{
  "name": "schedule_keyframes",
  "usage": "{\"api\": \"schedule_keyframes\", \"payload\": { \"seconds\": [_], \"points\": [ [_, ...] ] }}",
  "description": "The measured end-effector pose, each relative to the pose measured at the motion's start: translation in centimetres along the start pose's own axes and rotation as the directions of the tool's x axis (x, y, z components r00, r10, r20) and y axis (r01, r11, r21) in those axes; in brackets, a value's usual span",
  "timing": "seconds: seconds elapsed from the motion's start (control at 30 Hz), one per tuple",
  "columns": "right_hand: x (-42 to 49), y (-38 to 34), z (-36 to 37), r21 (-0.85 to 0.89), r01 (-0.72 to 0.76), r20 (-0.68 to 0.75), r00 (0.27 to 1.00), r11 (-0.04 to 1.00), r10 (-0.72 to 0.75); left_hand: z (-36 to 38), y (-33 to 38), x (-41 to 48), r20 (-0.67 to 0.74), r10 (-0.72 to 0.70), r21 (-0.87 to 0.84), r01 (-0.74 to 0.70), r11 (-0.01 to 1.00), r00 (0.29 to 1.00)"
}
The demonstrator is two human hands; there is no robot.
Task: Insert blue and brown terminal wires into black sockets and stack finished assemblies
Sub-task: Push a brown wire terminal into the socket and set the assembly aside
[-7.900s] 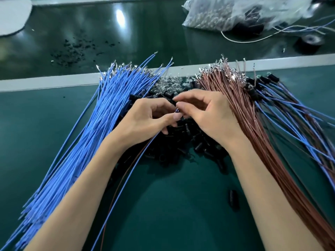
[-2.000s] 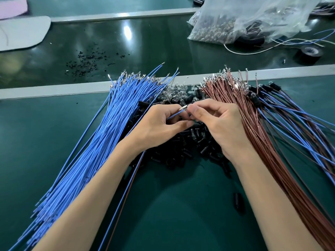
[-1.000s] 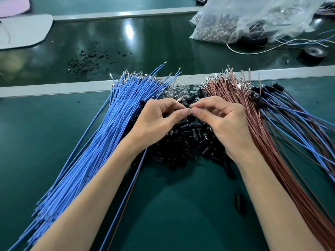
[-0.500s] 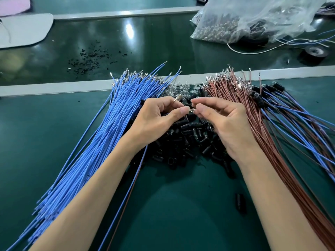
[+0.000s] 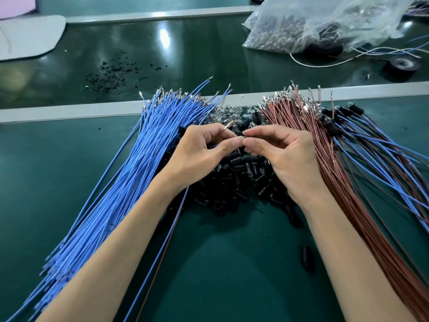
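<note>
My left hand point(image 5: 197, 154) pinches a blue wire and a brown wire; a metal terminal tip point(image 5: 228, 125) sticks up past its index finger, and both wires trail back under my left forearm point(image 5: 171, 231). My right hand point(image 5: 283, 156) meets it fingertip to fingertip, pinching something small that its fingers hide. Both hands hover over a heap of black sockets point(image 5: 234, 180). A fan of loose blue wires point(image 5: 130, 182) lies at the left, a bundle of brown wires point(image 5: 336, 182) at the right. Finished assemblies point(image 5: 371, 145) with black sockets lie stacked at the far right.
One stray black socket point(image 5: 307, 256) lies on the green mat point(image 5: 46, 173) near my right forearm. Behind a grey rail point(image 5: 69, 111) sit a clear plastic bag of parts point(image 5: 313, 22), a roll of black tape point(image 5: 401, 66) and scattered black debris point(image 5: 116, 73).
My left hand has shifted the wires so a terminal tip points up beside its index finger. The hands stay together above the socket heap, fingertips now touching.
</note>
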State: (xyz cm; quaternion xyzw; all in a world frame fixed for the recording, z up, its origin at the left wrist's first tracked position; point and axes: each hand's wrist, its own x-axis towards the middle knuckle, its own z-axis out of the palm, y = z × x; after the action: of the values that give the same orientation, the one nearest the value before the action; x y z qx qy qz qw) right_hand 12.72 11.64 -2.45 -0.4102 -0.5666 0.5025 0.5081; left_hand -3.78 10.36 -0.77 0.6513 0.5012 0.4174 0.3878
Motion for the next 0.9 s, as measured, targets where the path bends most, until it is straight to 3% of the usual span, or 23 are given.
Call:
{"api": "schedule_keyframes", "payload": {
  "seconds": [0.17,0.33,0.6,0.9],
  "points": [
    [-0.06,0.15,0.43,-0.027,0.048,-0.039,0.998,0.998,-0.049,-0.11,0.08,-0.07,-0.003,0.001,0.003,-0.001,1.000,1.000],
    [-0.07,-0.09,0.33,-0.031,0.043,0.013,0.999,0.999,-0.043,-0.22,-0.02,-0.07,-0.001,-0.005,0.009,0.005,1.000,1.000],
    [-0.27,0.25,0.63,-0.219,0.215,0.014,0.976,0.952,-0.217,-0.20,-0.03,-0.10,-0.017,-0.012,0.002,0.012,1.000,1.000],
    [-0.16,0.76,0.54,-0.330,0.272,0.032,0.960,0.904,-0.277,-0.02,-0.16,0.03,-0.023,0.002,0.008,-0.002,1.000,1.000]
  ]
}}
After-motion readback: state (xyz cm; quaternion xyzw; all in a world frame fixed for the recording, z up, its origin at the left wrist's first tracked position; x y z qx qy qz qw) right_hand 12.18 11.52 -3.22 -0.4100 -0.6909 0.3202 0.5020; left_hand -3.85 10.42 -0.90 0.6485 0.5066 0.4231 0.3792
